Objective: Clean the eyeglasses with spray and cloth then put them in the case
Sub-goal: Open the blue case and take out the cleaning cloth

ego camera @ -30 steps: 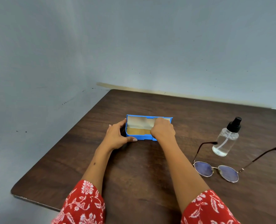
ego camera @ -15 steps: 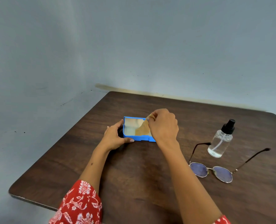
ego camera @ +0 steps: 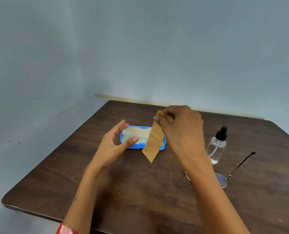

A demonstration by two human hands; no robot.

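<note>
Head view: early in the task, by the look of things. Open blue case (ego camera: 141, 138) lying flat toward the bench's (ego camera: 106, 196) far-left corner, pale lining showing, nothing visible inside. Tan cloth (ego camera: 153, 142) pinched by its top corner in the right hand (ego camera: 182, 130), hanging folded and free above the case's right end, clear of the bench. Left hand (ego camera: 114, 144) released, fingers spread and loosely bent, holding nothing, hovering just beside the case's left end; contact with the case hard to judge through motion blur.

Done, judging from the layout: case opened, cloth out and in hand. Left, judging likewise: everything else. Spray bottle (ego camera: 217, 146) standing upright near the bench's right edge, black cap on, untouched, some clear liquid at the bottom. Eyeglasses (ego camera: 222, 179) lying just nearer than the bottle along that right edge, temples unfolded, one lens and one temple visible, the rest hidden behind the right forearm. No sign of wetting on the visible lens, though too small to tell for sure.

Still ahead, most likely: picking up the glasses, spraying both lenses, wiping with the cloth, folding the temples, laying the frame in the case, closing the lid.
</note>
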